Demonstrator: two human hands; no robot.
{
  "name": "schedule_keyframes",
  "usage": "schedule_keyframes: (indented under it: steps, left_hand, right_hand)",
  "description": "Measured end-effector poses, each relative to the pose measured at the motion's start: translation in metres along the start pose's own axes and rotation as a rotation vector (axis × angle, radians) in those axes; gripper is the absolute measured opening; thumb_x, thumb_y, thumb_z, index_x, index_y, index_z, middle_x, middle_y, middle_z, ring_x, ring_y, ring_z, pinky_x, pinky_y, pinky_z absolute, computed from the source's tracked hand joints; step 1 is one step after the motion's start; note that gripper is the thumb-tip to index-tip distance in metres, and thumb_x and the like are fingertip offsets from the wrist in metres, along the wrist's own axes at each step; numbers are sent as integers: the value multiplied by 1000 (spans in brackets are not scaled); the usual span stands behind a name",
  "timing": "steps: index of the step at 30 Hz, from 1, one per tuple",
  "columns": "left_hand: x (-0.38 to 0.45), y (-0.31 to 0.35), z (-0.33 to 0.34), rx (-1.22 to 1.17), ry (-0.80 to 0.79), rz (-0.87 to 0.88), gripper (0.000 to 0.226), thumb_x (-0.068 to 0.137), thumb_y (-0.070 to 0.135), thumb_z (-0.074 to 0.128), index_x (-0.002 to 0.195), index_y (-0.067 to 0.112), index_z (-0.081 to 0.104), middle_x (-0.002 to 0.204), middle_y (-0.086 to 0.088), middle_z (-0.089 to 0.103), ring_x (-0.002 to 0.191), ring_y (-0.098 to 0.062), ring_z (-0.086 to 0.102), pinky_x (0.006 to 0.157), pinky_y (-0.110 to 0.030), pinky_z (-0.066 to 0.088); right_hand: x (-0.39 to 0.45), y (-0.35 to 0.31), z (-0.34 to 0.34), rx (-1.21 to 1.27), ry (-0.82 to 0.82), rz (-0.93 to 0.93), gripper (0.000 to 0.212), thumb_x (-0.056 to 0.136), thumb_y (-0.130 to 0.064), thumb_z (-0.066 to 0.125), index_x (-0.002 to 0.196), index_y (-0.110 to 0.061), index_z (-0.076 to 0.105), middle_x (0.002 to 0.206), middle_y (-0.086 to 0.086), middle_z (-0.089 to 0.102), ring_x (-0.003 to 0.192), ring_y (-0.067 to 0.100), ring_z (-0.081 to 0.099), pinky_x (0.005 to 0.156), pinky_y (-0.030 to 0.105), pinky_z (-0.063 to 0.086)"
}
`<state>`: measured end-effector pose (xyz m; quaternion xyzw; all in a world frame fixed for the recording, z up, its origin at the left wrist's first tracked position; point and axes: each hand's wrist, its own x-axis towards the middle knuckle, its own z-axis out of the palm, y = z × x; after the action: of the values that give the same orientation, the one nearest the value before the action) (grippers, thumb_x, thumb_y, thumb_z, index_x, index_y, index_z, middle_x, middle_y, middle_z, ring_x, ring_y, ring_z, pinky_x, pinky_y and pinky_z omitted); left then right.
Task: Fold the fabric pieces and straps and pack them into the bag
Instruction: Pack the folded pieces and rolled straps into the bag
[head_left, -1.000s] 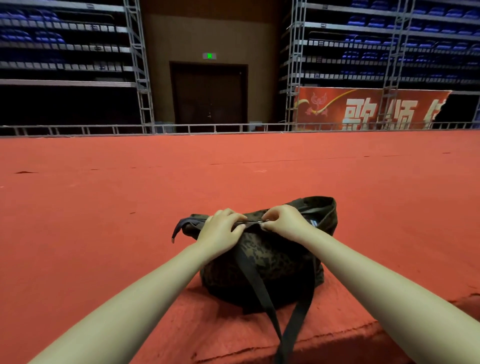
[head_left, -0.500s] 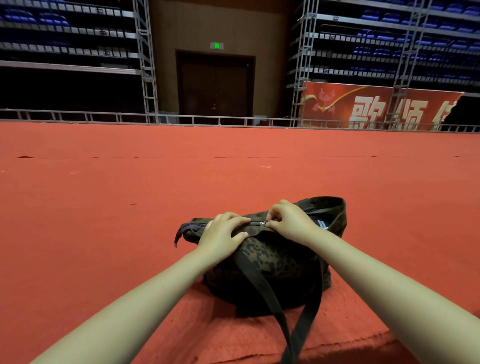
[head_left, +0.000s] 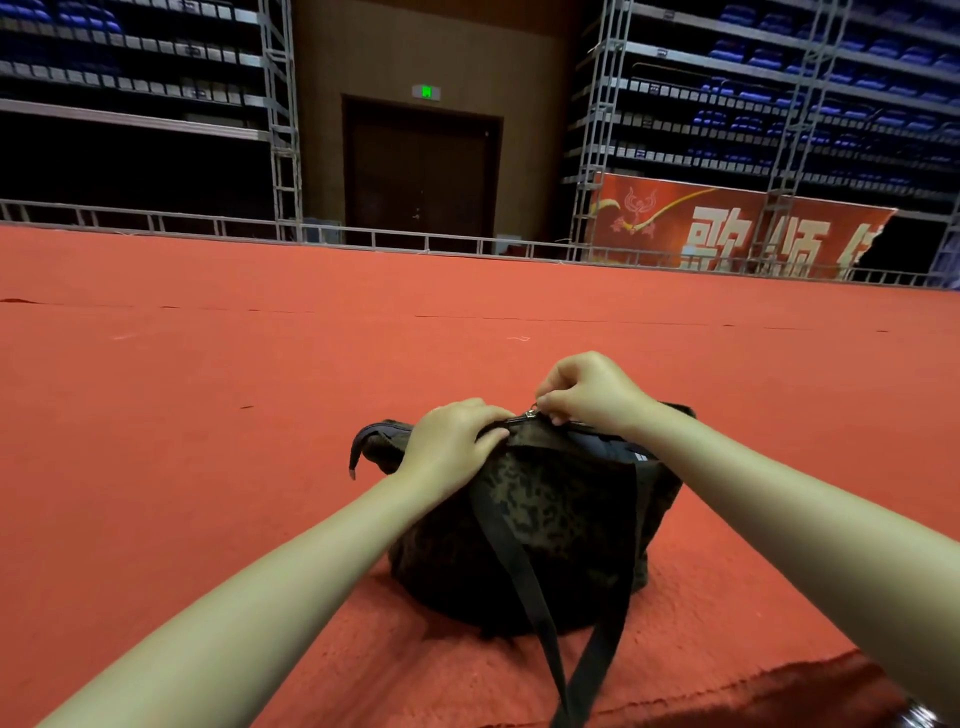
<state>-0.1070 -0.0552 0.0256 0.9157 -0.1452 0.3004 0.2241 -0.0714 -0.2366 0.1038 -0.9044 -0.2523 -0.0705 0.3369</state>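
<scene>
A dark camouflage bag (head_left: 550, 525) sits on the red carpet in front of me, its black shoulder strap (head_left: 524, 571) hanging down toward the camera. My left hand (head_left: 452, 441) grips the top edge of the bag on the left part of the zip line. My right hand (head_left: 587, 389) pinches the small metal zipper pull (head_left: 531, 413) at the middle of the top. The left stretch of the zip looks closed. To the right of the pull the mouth shows dark blue lining (head_left: 608, 447). The bag's contents are hidden.
Red carpet (head_left: 260, 389) spreads wide on all sides, with a raised front edge (head_left: 727, 691) near me. A metal railing (head_left: 363, 239), scaffold towers, tiered blue seats, a dark door and a red banner (head_left: 727, 223) stand far behind.
My right hand has moved to the right along the bag's top with the zipper pull. The view has tilted up slightly. My left hand keeps its grip.
</scene>
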Motion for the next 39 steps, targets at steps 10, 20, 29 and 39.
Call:
schedule_keyframes:
  steps: [10,20,29,39]
  left_hand:
    - [-6,-21,-9,-48,-43,-124,25,93,28,56,115,32,66,100,5,63,100,-18,58,80,-35,47]
    - [-9,-6,-3,22,-125,-59,30,95,30,51,124,38,58,102,6,59,98,-17,57,78,-36,48]
    - [-18,-21,-17,245,-422,-114,83,78,73,49,147,39,19,129,5,50,119,-20,46,97,-38,39]
    - [-23,-8,-18,107,-326,-109,60,91,55,47,144,34,31,132,5,51,125,-18,42,103,-37,35]
  right_hand:
    - [-30,85,-64,-270,296,250,11,79,-5,66,73,-14,66,86,11,70,80,24,60,68,30,41]
    - [-35,111,-53,-405,487,211,21,76,1,54,93,-6,64,97,18,63,100,37,54,78,38,41]
    - [-38,92,-14,-632,-60,-195,96,70,-85,39,148,-30,28,148,2,37,142,22,22,113,42,21]
    - [-32,80,16,-175,28,-183,35,88,-40,64,119,-25,64,115,-13,66,106,6,59,91,28,43]
